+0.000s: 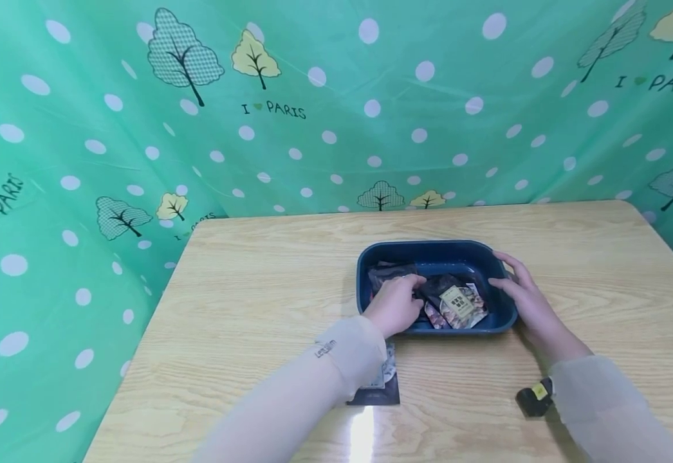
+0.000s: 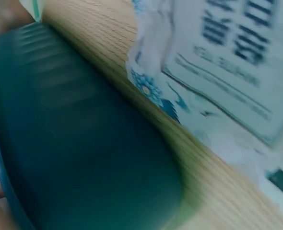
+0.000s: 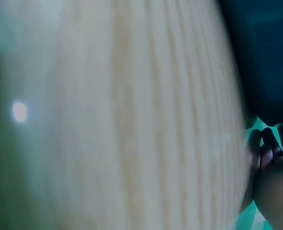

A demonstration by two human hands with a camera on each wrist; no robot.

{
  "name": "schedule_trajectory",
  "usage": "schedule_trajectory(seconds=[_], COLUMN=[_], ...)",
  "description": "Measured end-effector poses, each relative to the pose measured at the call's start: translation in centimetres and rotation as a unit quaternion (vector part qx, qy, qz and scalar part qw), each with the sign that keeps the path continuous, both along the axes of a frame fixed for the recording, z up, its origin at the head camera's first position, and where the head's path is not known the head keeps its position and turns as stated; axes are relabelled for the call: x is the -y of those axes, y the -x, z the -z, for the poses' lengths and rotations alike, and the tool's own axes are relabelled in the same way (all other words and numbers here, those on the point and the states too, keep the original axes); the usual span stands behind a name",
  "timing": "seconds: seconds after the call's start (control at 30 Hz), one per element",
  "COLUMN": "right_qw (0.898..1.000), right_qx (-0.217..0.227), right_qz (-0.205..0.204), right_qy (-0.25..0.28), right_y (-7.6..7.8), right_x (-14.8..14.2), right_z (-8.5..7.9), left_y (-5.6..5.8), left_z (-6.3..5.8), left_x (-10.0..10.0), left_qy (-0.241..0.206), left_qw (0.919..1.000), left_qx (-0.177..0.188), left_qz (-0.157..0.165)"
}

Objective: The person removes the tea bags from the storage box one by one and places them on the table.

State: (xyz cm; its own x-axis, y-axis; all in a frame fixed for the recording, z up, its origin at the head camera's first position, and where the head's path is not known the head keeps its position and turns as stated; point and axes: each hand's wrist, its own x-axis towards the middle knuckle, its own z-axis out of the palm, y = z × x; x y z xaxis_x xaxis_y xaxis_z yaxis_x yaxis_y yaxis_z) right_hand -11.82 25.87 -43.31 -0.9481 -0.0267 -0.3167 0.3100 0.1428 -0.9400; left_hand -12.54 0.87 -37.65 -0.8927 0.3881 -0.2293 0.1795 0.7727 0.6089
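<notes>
A dark blue rectangular bin (image 1: 446, 252) stands on the table with several dark packets inside. My left hand (image 1: 396, 305) reaches over the near rim, its finger and thumb at the edge of a black packet with a cream label (image 1: 458, 302); I cannot tell whether they pinch it. Another dark packet (image 1: 391, 272) lies by the bin's left end. At the right end, my right hand (image 1: 530, 302) holds the rim, thumb toward the inside. A floral packet with a pale label (image 2: 218, 81) lies on the table beside the bin, partly hidden under my left sleeve in the head view.
A small black object with a yellow label (image 1: 534, 397) sits by my right sleeve. The wooden table (image 1: 255, 276) extends to a green curtain (image 1: 336, 116) with white dots and trees behind it. Light glares off the table's near side.
</notes>
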Motion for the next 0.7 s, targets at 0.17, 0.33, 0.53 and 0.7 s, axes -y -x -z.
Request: schedule_trajectory(seconds=[0.17, 0.33, 0.53, 0.7], right_qw=[1.000, 1.000, 1.000, 1.000], right_qx=[0.000, 0.004, 0.000, -0.002], right_qz=[0.001, 0.005, 0.008, 0.007], right_qy=[-0.009, -0.007, 0.006, 0.014], right_y=[-0.2, -0.2, -0.1, -0.1], right_x=[0.0, 0.0, 0.0, 0.0], right_z=[-0.2, -0.1, -0.1, -0.1], left_y=[0.1, 0.1, 0.3, 0.4], left_z=[0.5, 1.0, 1.2, 1.4], left_x=[-0.6, -0.8, -1.2, -1.4], left_qy=[-0.001, -0.005, -0.027, -0.046], left_qw=[1.0000, 0.9999, 0.9988, 0.9972], left_qx=[-0.002, -0.004, 0.013, -0.005], left_qz=[-0.008, -0.014, -0.039, -0.059])
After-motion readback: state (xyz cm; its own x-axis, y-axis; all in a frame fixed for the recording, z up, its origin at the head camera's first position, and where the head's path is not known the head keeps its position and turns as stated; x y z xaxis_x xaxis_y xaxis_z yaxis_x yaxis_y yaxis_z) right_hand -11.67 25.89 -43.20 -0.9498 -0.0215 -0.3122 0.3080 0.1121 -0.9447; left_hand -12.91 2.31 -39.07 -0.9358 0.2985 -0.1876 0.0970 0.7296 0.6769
